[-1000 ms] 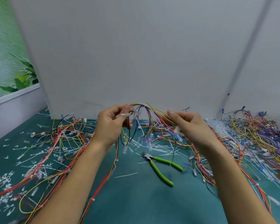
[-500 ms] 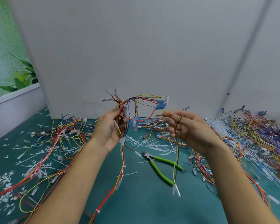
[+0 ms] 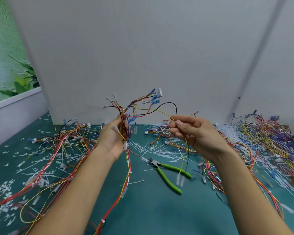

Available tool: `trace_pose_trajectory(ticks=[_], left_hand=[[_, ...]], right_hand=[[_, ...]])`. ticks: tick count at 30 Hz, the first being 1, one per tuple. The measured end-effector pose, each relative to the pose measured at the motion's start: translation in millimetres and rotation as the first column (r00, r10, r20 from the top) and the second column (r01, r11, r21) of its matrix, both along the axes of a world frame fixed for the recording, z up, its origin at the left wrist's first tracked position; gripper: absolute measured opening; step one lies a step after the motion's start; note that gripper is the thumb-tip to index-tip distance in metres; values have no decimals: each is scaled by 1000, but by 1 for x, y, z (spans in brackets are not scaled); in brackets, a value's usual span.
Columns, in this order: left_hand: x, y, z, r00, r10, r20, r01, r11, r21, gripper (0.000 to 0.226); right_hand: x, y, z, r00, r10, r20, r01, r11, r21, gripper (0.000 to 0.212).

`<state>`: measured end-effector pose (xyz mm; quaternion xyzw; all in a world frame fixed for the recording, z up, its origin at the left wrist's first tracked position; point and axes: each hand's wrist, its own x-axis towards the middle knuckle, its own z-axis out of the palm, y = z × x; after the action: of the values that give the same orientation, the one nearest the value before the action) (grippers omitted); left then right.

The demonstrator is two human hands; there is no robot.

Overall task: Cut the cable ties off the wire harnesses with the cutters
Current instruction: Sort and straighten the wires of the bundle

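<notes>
Left hand [image 3: 115, 139]: gripped the wire harness [image 3: 124, 116], raised above the counter [image 3: 143, 209].
Right hand [image 3: 196, 133]: pinched its yellow and black wires [image 3: 176, 108].
Cutters [image 3: 168, 173]: lay on the counter.

Both bare forearms come in from the lower edge, the left from 7 o'clock and the right from 5 o'clock, and lean toward each other. The left hand [image 3: 111, 139] stands with its palm facing 3 o'clock, fingers curled round a harness [image 3: 124, 115]. The right hand [image 3: 198, 133], apart at its 3 o'clock, pinches two wires [image 3: 176, 109] between thumb and forefinger, the other fingers loosely curled.
</notes>
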<state>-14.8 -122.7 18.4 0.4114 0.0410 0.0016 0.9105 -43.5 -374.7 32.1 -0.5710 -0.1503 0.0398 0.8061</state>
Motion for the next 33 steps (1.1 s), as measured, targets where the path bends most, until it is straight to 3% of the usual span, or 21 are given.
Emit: trace_pose_trajectory(ticks=[8, 11, 15, 17, 20, 23, 24, 26, 28, 30, 33], left_hand=[[-8, -17, -2, 994, 58, 93, -70, 989, 128, 17], [-21, -35, -3, 978, 44, 205, -99, 958, 269, 18], [-36, -57, -8, 923, -33, 383, -212, 787, 579, 15], [-36, -57, -10, 885, -44, 464, -306, 696, 650, 11], [-34, -52, -9, 871, -36, 490, -399, 530, 748, 22], [-32, -40, -4, 937, -241, 253, -64, 592, 803, 51], [-32, -31, -2, 910, -388, 148, 84, 521, 850, 54], [-34, -10, 2, 744, -663, -86, 324, 246, 913, 44], [-35, 8, 3, 576, -776, -259, 455, 40, 890, 36], [-33, 14, 2, 556, -779, -289, 523, 58, 850, 39], [-28, 15, 1, 655, -720, -229, 539, 233, 809, 41]], right_hand=[[-6, 20, -6, 994, 108, -10, -109, 983, -145, 48], [-14, 37, -10, 991, 131, 1, -126, 959, -254, 51], [-12, 36, -22, 999, 21, -42, -33, 946, -324, 74], [-11, 37, -20, 994, 112, -7, -112, 981, -158, 43], [-11, 43, -11, 1000, -5, 26, 7, 995, -104, 42], [-6, 39, -4, 992, -97, -79, 99, 995, 13, 28], [-4, 36, -1, 987, -113, -116, 125, 987, 104, 24], [0, 27, 4, 974, -134, -185, 187, 932, 311, 23], [1, 20, 7, 954, -170, -248, 268, 857, 441, 22], [4, 17, 6, 942, -180, -284, 306, 808, 504, 18], [7, 16, 7, 942, -153, -300, 307, 757, 577, 16]])
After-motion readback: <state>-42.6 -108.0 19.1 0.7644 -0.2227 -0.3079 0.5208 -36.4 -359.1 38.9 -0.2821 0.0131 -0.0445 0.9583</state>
